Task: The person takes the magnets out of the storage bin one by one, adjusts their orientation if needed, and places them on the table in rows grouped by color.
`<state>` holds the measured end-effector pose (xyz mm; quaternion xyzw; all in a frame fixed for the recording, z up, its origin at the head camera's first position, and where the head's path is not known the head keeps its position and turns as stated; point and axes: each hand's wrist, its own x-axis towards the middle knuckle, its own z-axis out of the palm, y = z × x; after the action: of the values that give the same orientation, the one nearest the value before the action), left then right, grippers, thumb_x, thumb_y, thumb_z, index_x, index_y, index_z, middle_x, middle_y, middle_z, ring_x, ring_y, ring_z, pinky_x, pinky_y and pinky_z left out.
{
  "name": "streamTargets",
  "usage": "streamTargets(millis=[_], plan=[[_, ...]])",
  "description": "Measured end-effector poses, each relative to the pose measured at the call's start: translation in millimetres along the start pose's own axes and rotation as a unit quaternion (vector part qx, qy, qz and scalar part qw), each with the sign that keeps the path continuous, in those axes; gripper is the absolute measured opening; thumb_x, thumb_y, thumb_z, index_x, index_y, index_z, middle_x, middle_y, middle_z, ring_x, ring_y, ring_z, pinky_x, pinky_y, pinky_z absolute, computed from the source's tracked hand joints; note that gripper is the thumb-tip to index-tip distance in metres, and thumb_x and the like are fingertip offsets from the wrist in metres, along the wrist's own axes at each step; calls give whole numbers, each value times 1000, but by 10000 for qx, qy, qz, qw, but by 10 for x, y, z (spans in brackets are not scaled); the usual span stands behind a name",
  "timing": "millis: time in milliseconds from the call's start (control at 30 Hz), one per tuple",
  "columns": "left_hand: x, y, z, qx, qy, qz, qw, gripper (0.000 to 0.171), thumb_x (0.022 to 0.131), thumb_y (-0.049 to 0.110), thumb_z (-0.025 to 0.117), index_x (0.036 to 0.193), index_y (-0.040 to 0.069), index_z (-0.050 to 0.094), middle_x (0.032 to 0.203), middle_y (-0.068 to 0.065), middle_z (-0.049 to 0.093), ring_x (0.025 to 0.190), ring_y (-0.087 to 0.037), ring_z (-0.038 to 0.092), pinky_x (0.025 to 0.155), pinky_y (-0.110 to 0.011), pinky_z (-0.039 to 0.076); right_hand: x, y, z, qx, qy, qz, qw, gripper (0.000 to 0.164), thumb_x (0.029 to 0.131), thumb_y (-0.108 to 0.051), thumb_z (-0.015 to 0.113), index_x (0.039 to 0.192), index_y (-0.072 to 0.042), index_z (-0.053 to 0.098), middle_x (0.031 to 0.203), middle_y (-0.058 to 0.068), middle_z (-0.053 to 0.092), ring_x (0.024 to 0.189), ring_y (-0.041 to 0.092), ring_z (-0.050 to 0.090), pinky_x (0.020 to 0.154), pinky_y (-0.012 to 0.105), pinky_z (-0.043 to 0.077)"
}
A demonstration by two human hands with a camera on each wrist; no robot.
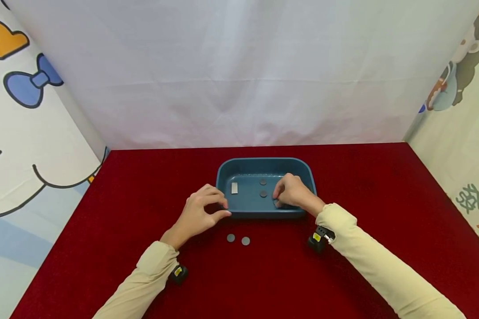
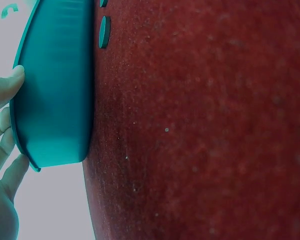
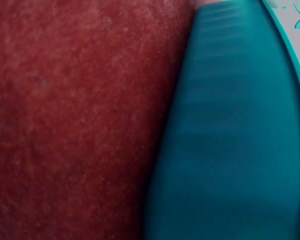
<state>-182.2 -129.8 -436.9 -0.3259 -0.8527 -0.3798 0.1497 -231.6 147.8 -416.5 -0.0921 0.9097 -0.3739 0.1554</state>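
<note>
You can read no words, brands or numbers with certainty here. Just past 3 o'clock in the head view, the right wall [image 1: 455, 141] bears a grey-green mark [image 1: 470, 198] shaped like a written character; you cannot tell its meaning. At 7 o'clock your left wrist camera [image 1: 182, 278] carries a yellow label [image 1: 178, 271], and between 4 and 5 your right wrist camera [image 1: 314, 245] carries another yellow label [image 1: 317, 237], both too small to read.

A blue tray [image 1: 245, 201] with round corners is set on the red bench [image 1: 243, 279]. Inside, two small grey discs [image 1: 263, 194] are laid near the middle, a pale block [image 1: 234, 188] to the left. Two more discs [image 1: 245, 241] are laid just in front.
</note>
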Motion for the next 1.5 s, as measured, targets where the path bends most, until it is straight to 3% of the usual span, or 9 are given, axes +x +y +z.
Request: streamTargets(millis=[267,533,767,1167,1500], plan=[[2,-10,15,-11,53,49,10000,14,73,17,82,78,14,70,91,5,63,91,-12,54,76,-35,50,-17,-18,19,-742,267,-417,9960,13,68,6,74,71,-6,73,72,1,68,84,22,57,70,34,49],[-1,-6,20,34,38,15,10000,13,73,16,82,78,14,70,92,5,63,91,-12,54,76,-35,50,-39,-49,31,-876,351,-564,9939,14,68,7,71,71,-7,73,71,1,68,88,26,53,83,44,44],[-4,-26,25,52,50,58,10000,13,73,17,82,78,15,70,91,5,62,91,-12,54,75,-34,50,-39,-60,28,-907,191,-656,9935,11,69,4,75,75,-6,74,71,2,69,84,21,58,73,36,48],[-6,-25,21,19,82,105,9999,14,73,17,82,78,15,69,91,6,63,91,-12,54,74,-34,50,-30,-61,23,-1086,139,-1031,9886,14,65,-2,83,77,-6,75,76,1,71,83,20,62,81,40,47],[-5,-22,20,38,58,60,10000,13,73,17,82,78,14,70,91,5,63,91,-12,54,76,-35,50,-102,-58,-46,-488,195,-1178,9916,13,70,2,78,82,-3,75,80,6,70,70,16,62,66,33,52]])
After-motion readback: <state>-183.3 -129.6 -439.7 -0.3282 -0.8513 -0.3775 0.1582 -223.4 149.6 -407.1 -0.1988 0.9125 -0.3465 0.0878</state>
